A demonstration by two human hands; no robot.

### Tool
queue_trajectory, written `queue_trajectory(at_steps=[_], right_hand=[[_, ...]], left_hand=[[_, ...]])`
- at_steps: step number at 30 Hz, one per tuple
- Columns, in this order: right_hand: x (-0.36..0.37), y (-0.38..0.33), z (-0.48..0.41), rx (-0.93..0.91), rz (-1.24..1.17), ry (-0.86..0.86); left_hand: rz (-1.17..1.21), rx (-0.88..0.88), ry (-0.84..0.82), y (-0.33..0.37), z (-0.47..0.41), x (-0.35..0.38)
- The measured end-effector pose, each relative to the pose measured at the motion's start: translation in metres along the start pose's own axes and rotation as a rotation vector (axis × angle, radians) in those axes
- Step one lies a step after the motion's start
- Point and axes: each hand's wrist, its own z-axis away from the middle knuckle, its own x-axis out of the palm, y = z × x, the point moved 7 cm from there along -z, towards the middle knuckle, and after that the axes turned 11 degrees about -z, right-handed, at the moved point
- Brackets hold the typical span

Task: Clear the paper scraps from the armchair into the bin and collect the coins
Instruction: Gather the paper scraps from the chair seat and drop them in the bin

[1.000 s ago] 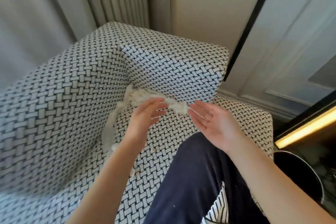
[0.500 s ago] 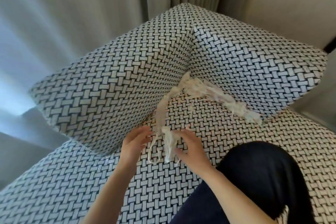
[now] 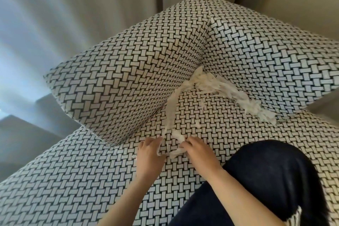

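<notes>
Both hands are pinching the near end of the paper scraps (image 3: 216, 88). The right hand (image 3: 197, 150) is curling its fingers round a small clump, and the left hand (image 3: 148, 152) is hooking bent fingertips over loose strips beside it. This looks like the gathering step, with most of the paper still waiting. The scraps are lying as thin, white, tangled shreds, packed into the inner corner of the armchair (image 3: 119, 82). They are trailing out from that corner along both seams, one line reaching the hands. A few strays are sitting on the seat just in front of the corner. The next move is probably calling for raking the rest together, since such light strips are likely to shed. Neither bin nor coins are showing.
</notes>
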Motion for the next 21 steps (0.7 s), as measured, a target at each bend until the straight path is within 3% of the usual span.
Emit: queue_trajectory(at_steps=[3,12,16,19,21], right_hand=[[-0.005,0.011,0.003,0.131,-0.115,0.023],[-0.039,0.052,0.012,0.557,-0.788,0.42],[-0.041,0.063,0.017,0.679,-1.08,0.522],[-0.047,0.066,0.022,0.693,-1.193,0.64],[-0.052,0.069,0.025,0.698,-1.219,0.72]], left_hand=[[0.072,-0.016,0.058,0.001,-0.002,0.0],[0.133,0.0,0.162,0.013,-0.025,-0.028],[0.23,-0.006,0.048,0.04,-0.051,-0.038],[0.261,-0.029,-0.091,0.056,-0.067,-0.029],[0.287,-0.082,-0.097,0.058,-0.073,-0.022]])
